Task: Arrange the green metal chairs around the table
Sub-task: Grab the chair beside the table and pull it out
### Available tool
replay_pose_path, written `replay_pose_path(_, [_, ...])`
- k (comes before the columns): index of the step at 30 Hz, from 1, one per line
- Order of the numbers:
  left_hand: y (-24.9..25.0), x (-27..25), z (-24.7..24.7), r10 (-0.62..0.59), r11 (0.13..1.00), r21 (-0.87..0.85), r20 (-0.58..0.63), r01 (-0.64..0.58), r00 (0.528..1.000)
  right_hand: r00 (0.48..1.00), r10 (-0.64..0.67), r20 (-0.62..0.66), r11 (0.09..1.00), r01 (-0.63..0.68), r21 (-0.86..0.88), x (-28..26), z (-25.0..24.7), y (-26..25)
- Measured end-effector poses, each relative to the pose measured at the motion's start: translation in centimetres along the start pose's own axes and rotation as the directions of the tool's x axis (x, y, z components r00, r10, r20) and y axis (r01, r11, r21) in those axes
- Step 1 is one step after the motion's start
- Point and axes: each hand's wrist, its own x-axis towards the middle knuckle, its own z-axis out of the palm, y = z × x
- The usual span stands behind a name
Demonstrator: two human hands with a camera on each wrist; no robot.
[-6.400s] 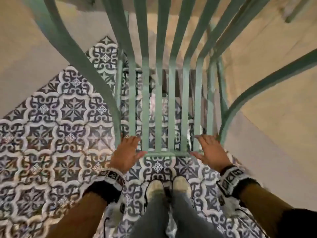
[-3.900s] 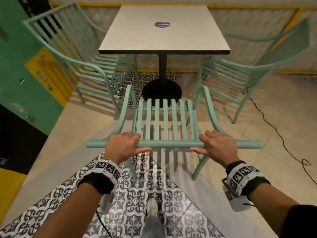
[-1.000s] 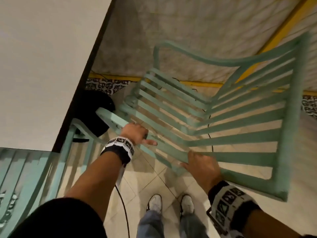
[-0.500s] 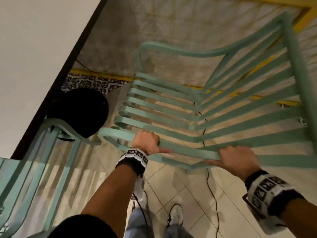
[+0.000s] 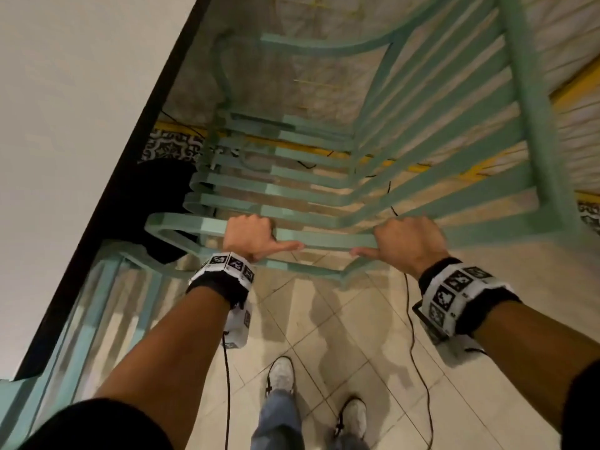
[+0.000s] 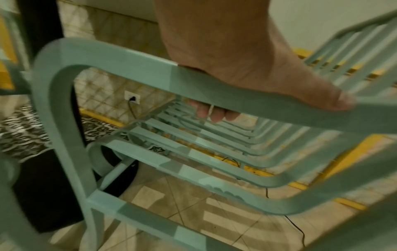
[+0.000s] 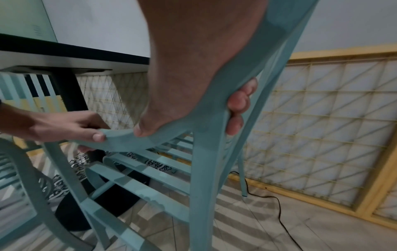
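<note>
A green metal slatted chair [image 5: 308,190] stands beside the white table [image 5: 65,125], its seat facing the table's black edge. My left hand [image 5: 250,235] grips the front part of the chair's near armrest [image 6: 107,68], fingers curled over it and thumb along the near side. My right hand [image 5: 406,241] grips the same armrest at its rear end, where it meets the backrest [image 7: 204,169]. The left hand [image 7: 53,125] also shows in the right wrist view. A second green chair [image 5: 81,319] sits tucked under the table at lower left.
The table's black round base [image 5: 162,203] lies just beyond the chair's front. Thin black cables [image 5: 412,352] run over the beige floor tiles near my feet [image 5: 279,378]. A tiled wall with a yellow border [image 7: 322,118] stands behind the chair.
My right hand has moved from a lower slat up to the rear of the armrest, and my left hand has slid along the armrest. The chair now lies squarer in front of me.
</note>
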Motion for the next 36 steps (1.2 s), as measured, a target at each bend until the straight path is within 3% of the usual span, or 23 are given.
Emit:
replay_pose_path(12, [-5.8,4.2,-2.2,-0.018,1.000,0.006,0.006,0.018,1.000,0.998,0.006,0.064,1.000,-0.005,-0.018,8.0,-3.7,-2.0])
replay_pose_path(20, [-6.9,4.1,-1.8,-0.007,0.998,-0.057,0.002,0.007,1.000,0.993,-0.008,0.117,1.000,0.009,-0.002,8.5,-4.9,-2.4])
replay_pose_path(27, [-7.6,3.5,-1.1,-0.103,0.990,-0.086,0.080,0.109,0.991,0.994,-0.012,0.111,0.998,0.006,0.060,8.5,-4.7,-3.0])
replay_pose_path(31, [-7.7,2.9,-1.5,-0.121,0.992,-0.029,0.020,0.122,0.992,0.993,-0.009,0.119,0.999,0.003,0.050,8.3,-4.9,-3.3])
replay_pose_path(36, [-6.9,2.2,-3.0,-0.112,0.982,-0.149,0.053,0.119,0.992,0.987,0.029,0.156,0.999,-0.032,0.019,8.7,-4.8,-3.6])
